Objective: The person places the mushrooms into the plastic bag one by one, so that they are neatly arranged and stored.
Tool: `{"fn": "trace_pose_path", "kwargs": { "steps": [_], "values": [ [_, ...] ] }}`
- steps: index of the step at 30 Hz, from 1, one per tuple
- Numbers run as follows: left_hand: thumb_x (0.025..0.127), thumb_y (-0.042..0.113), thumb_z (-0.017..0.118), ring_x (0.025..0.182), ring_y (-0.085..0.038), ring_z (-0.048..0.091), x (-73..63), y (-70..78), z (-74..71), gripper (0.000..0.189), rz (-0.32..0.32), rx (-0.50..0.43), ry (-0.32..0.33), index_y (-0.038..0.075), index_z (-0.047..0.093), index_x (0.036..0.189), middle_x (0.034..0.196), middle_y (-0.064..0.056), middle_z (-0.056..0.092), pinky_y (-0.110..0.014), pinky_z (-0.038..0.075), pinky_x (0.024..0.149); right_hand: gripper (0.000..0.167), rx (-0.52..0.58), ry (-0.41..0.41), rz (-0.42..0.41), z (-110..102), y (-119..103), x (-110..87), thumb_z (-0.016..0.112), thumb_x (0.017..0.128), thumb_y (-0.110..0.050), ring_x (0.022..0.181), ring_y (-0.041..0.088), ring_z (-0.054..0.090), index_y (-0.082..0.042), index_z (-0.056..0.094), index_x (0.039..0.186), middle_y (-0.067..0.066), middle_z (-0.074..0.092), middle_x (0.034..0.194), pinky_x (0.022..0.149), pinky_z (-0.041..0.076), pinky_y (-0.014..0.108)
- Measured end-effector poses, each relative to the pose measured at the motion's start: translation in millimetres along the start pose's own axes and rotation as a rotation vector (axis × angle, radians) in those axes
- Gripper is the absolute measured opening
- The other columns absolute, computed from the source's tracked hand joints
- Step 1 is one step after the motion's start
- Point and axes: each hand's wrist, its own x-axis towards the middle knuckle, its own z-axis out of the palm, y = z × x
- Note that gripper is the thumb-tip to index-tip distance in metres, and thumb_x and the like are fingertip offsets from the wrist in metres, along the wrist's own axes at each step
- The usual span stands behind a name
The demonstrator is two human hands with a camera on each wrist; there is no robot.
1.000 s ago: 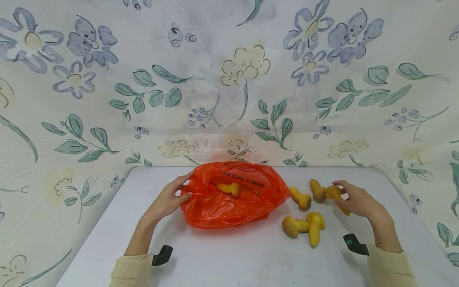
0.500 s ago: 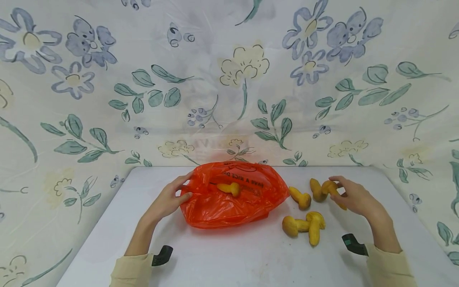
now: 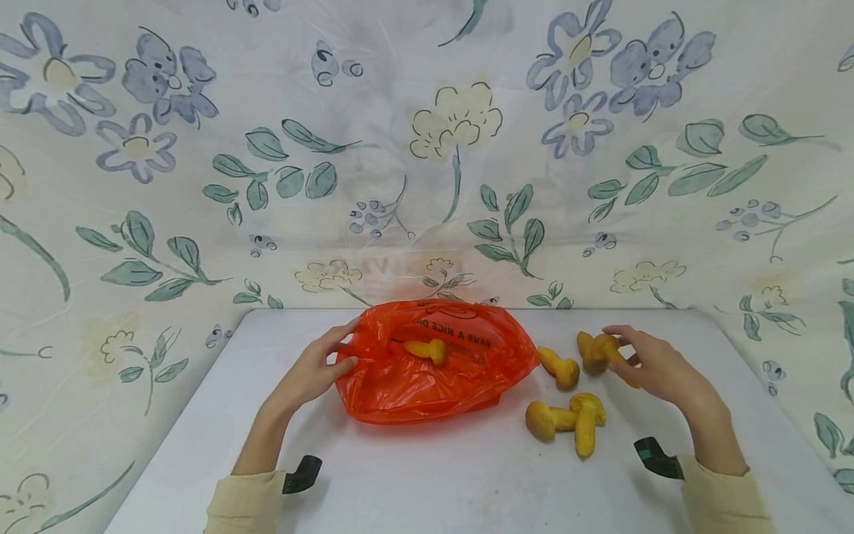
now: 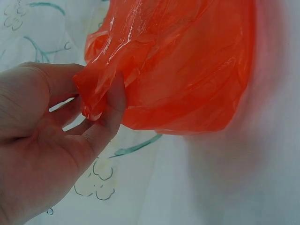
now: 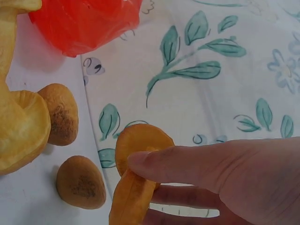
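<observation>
A red plastic bag (image 3: 427, 389) lies with its mouth spread and a yellow-brown mushroom (image 3: 427, 351) inside. My left hand (image 3: 320, 367) holds the bag's left edge; in the left wrist view the gathered film (image 4: 96, 89) sits between thumb and fingers. Right of the bag, my right hand (image 3: 660, 363) pinches a mushroom (image 5: 129, 197) by its stem, thumb across it near the cap. The held mushroom overlaps another mushroom (image 3: 585, 348) in the head view. One more mushroom (image 3: 563, 373) lies by the bag's right corner.
Nearer the front of the white table (image 3: 427, 482) lie two touching mushrooms, one sideways (image 3: 542, 421) and one pointing forward (image 3: 585, 430). A floral cloth (image 3: 427, 222) hangs behind the table's back edge. Dark camera mounts (image 3: 303, 475) jut from both sleeves.
My right hand has moved slightly left with the pinched mushroom, towards the bag. The left hand and the bag have stayed in place.
</observation>
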Motion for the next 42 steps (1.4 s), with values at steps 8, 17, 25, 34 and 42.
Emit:
{"fn": "trace_pose_path", "kwargs": {
  "steps": [8,17,25,34,42],
  "values": [
    [0.093,0.002,0.061,0.119,-0.038,0.057,-1.9,3.4,-0.6,0.064,0.011,-0.016,-0.003,0.012,0.036,0.152,0.145,-0.02,0.048,-0.037,0.06,0.084,0.054,-0.009,0.002,-0.05,2.9,-9.2,1.3,0.065,0.092,-0.013,0.102,0.036,0.062,-0.003,0.044,0.141,0.026,0.056,0.133,0.077,0.06,0.043],
    [0.094,0.001,0.059,0.121,-0.039,0.055,0.3,-0.6,0.6,0.065,-0.01,-0.011,-0.001,0.015,0.035,0.153,0.147,-0.018,0.046,-0.036,0.06,0.085,0.053,-0.023,-0.014,-0.086,5.7,-21.1,2.0,0.067,0.091,-0.012,0.104,0.035,0.062,-0.005,0.046,0.14,0.022,0.059,0.13,0.082,0.06,0.044],
    [0.094,0.002,0.059,0.122,-0.038,0.055,1.1,-0.5,1.0,0.066,-0.035,-0.008,-0.004,0.018,0.034,0.154,0.148,-0.017,0.045,-0.035,0.06,0.084,0.054,-0.023,-0.021,-0.142,7.3,-26.0,1.1,0.069,0.09,-0.013,0.103,0.032,0.064,-0.005,0.047,0.139,0.019,0.06,0.129,0.085,0.059,0.047],
    [0.094,0.002,0.059,0.122,-0.037,0.055,2.2,-1.4,0.4,0.065,-0.026,-0.003,-0.005,0.017,0.035,0.153,0.148,-0.016,0.046,-0.037,0.06,0.087,0.054,-0.003,-0.042,-0.129,11.7,-33.6,0.5,0.07,0.09,-0.015,0.101,0.025,0.063,-0.009,0.049,0.14,0.015,0.061,0.129,0.083,0.06,0.044],
    [0.095,0.004,0.059,0.121,-0.037,0.055,-0.1,0.0,0.3,0.065,-0.033,-0.014,-0.01,0.019,0.035,0.153,0.149,-0.017,0.044,-0.034,0.06,0.085,0.052,-0.006,-0.028,-0.164,16.5,-38.5,-0.7,0.069,0.09,-0.012,0.108,0.032,0.063,-0.01,0.05,0.139,0.016,0.06,0.131,0.087,0.058,0.049]
  ]
}}
